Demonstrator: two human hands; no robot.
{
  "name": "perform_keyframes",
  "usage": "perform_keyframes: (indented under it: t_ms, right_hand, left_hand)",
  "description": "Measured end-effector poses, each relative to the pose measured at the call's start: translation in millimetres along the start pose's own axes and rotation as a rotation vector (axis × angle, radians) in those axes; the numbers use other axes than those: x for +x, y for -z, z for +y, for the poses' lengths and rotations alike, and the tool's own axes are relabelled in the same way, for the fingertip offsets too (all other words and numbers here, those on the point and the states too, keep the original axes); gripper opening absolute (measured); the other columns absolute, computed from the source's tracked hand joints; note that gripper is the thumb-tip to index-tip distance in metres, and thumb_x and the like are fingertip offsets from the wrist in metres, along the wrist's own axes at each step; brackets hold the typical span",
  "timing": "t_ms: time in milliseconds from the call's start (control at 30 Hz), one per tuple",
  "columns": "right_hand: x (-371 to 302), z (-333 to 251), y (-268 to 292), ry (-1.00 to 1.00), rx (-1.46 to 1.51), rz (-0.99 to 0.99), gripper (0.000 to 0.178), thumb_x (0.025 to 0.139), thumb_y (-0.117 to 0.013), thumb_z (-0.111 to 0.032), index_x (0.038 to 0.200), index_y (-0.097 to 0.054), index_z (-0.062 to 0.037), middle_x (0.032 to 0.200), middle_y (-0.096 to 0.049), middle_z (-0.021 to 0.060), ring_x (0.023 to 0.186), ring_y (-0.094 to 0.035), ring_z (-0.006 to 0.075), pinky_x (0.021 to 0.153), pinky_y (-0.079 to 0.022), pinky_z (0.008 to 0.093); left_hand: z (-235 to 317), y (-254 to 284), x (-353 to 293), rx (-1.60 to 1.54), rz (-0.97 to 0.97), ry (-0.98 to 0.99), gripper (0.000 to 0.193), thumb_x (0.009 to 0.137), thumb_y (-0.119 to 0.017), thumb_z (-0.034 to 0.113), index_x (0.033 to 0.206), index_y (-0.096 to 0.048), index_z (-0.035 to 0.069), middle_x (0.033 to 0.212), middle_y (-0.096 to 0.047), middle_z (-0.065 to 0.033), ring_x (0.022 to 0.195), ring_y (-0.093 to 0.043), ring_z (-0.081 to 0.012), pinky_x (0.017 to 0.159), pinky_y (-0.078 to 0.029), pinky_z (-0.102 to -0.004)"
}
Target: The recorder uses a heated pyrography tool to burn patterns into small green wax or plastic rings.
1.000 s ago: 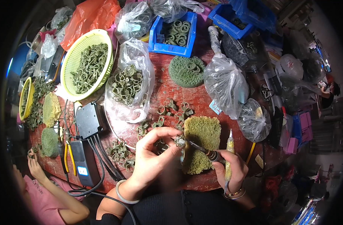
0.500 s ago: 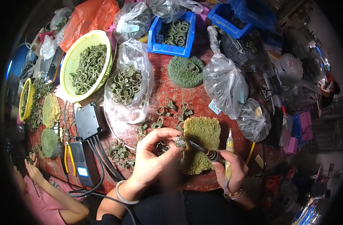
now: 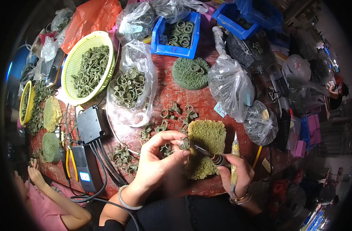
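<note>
My left hand is closed, with a small green ring pinched between thumb and fingertips. In my right hand is a pen-like tool with a dark ribbed grip, its flat metal tip pointing left toward the ring, a small gap apart. A second, slender tool with a yellow wrapped handle and pointed tip stands up between the same fingers. Both hands are over a rough yellow-green pad. Loose green rings lie left of and beyond my left hand.
A yellow basket and a clear bag hold many rings. Beyond are a blue bin and a round green pad. Black boxes with cables sit left; stuffed plastic bags lie right. A co-worker's arm is at lower left.
The ring has turned slightly in my left fingertips. The right hand's tools stay almost in place. At lower left the co-worker's hand has shifted a little.
</note>
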State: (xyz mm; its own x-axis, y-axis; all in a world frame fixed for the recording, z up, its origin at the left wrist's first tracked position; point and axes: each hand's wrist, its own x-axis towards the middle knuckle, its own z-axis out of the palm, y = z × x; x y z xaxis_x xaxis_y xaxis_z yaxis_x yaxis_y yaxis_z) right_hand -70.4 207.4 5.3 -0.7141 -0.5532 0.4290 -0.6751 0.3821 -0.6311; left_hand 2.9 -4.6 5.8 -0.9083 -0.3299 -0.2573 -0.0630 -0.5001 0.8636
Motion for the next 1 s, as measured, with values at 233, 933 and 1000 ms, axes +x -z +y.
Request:
perform_keyframes:
  t_ms: [233, 933, 1000]
  right_hand:
    - [-3.3, 3.1, 0.2, -0.023, 0.082, 0.039, 0.029, 0.084, -0.076, -0.017, 0.102, -0.062, 0.0005, 0.086, -0.07, 0.0115, 0.07, -0.069, 0.0235, 0.061, -0.053, 0.0312]
    - [1.8, -1.8, 3.5, -0.011, 0.06, -0.034, 0.029, 0.083, -0.077, -0.018, 0.102, -0.063, -0.001, 0.084, -0.069, 0.0097, 0.069, -0.068, 0.0225, 0.059, -0.053, 0.0315]
    - [-1.1, 0.6, 6.3, -0.062, 0.078, -0.017, 0.029, 0.083, -0.077, -0.017, 0.102, -0.063, 0.0, 0.085, -0.07, 0.0102, 0.07, -0.069, 0.0219, 0.06, -0.053, 0.0309]
  left_hand:
    - [8.5, -2.1, 1.6, -0.25, -0.016, 0.101, 0.05, 0.086, -0.068, -0.004, 0.132, -0.051, 0.004, 0.087, -0.056, -0.0046, 0.073, -0.061, -0.014, 0.072, -0.052, -0.0271]
    - [7.2, 6.5, 4.3, -0.337, -0.086, 0.217, 0.033, 0.096, -0.061, 0.013, 0.126, -0.051, 0.003, 0.099, -0.067, -0.0145, 0.072, -0.063, -0.0124, 0.069, -0.051, -0.0245]
    - [9.0, 3.1, 3.4, -0.336, -0.094, 0.19, 0.037, 0.092, -0.064, 0.005, 0.127, -0.051, 0.003, 0.099, -0.066, -0.0119, 0.075, -0.062, -0.0124, 0.071, -0.051, -0.0246]
